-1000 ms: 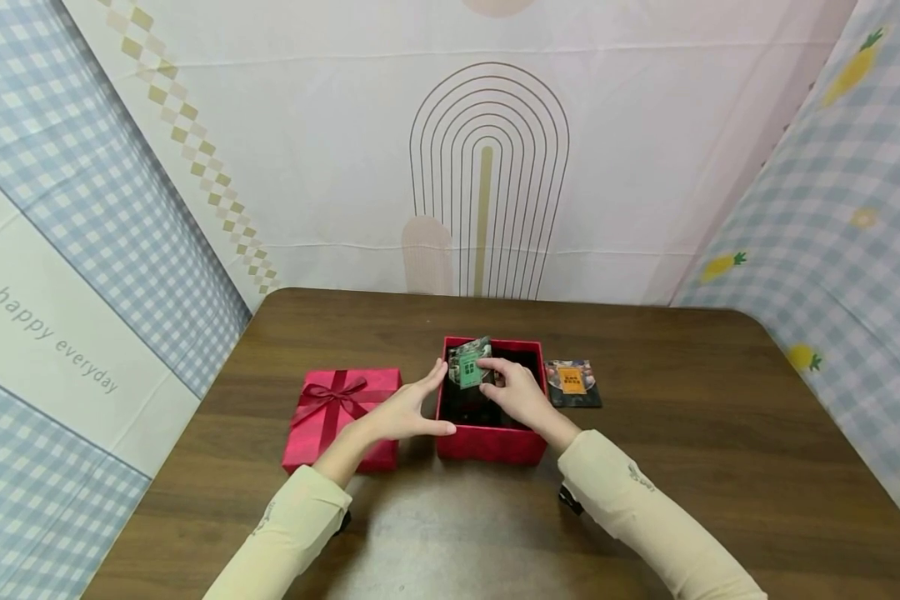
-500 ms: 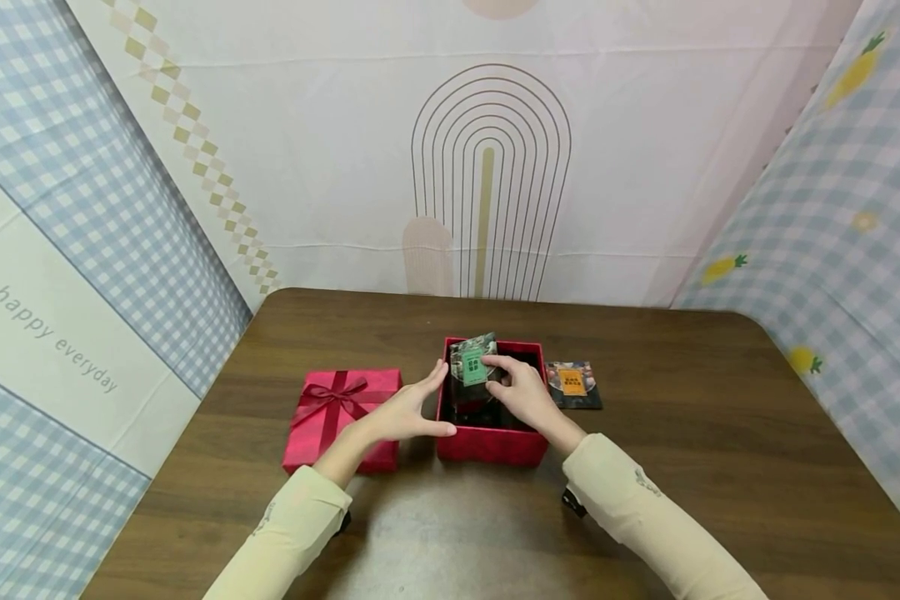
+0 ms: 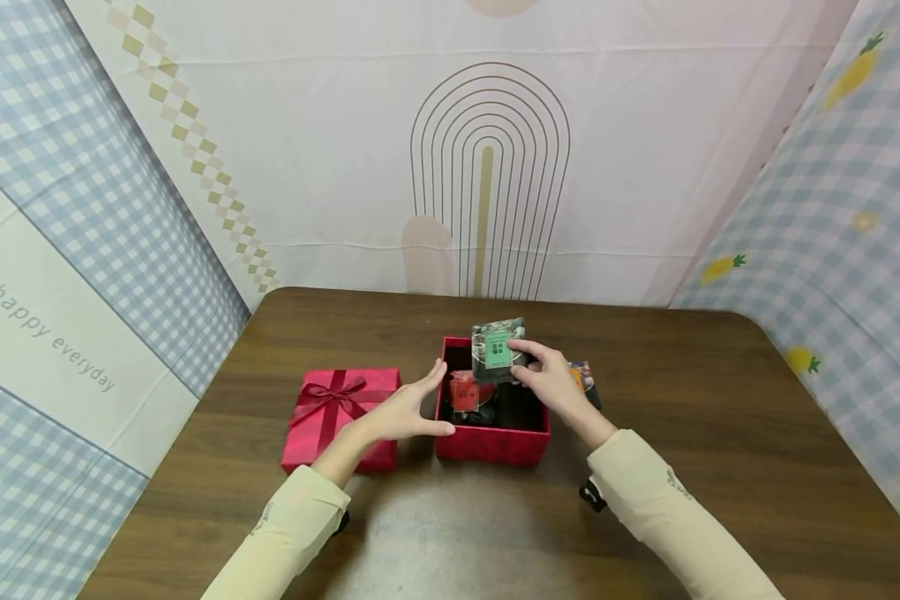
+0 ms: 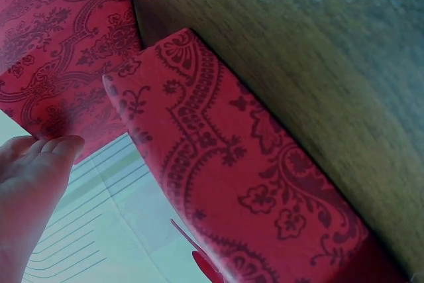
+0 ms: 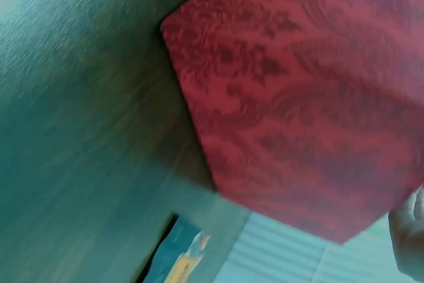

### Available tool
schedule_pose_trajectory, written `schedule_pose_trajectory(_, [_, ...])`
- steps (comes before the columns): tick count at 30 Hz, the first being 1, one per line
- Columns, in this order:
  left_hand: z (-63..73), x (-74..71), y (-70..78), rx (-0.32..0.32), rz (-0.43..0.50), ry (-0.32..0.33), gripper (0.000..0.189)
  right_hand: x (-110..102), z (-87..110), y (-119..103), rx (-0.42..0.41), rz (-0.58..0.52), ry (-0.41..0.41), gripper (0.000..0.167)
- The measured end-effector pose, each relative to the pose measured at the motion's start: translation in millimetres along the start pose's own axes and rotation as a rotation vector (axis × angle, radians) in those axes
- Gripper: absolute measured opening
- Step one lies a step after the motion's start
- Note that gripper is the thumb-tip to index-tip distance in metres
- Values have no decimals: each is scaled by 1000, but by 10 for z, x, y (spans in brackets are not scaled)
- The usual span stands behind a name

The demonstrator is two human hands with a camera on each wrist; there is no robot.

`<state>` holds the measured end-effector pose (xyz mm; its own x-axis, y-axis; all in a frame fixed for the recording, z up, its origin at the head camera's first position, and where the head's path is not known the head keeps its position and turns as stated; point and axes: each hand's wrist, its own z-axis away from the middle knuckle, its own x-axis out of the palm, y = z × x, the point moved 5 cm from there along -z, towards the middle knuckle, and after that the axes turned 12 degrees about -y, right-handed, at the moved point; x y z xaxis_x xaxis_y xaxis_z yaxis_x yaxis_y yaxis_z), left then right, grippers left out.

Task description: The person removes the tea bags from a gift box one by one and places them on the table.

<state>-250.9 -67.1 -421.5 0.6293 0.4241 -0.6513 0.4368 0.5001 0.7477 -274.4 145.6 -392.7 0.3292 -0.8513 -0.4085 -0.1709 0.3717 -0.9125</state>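
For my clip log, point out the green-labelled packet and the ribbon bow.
Green-labelled packet (image 3: 497,350), head view, on its green label.
Ribbon bow (image 3: 335,397), head view, on its knot.

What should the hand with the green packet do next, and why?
Probably the right hand should move the green packet rightward, onto the table. It pinches that packet above the open box, and the orange packet lies on the table just right of the box.

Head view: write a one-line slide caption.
Right hand holds a green-labelled packet over the open box, left hand beside it.
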Motion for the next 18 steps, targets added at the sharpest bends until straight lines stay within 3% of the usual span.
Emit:
schedule_pose_trajectory(5, [-13,0,-11,-20,12,-7,93,-175,46,98,34,-122,22,42])
schedule_pose_trajectory(10, [-17,-1,-15,-27,0,-11,93,-368,134,184,44,-172,36,43])
schedule_pose_trajectory(18, [-18,8,-34,-38,-6,-16,94,-670,301,379,57,-150,91,43])
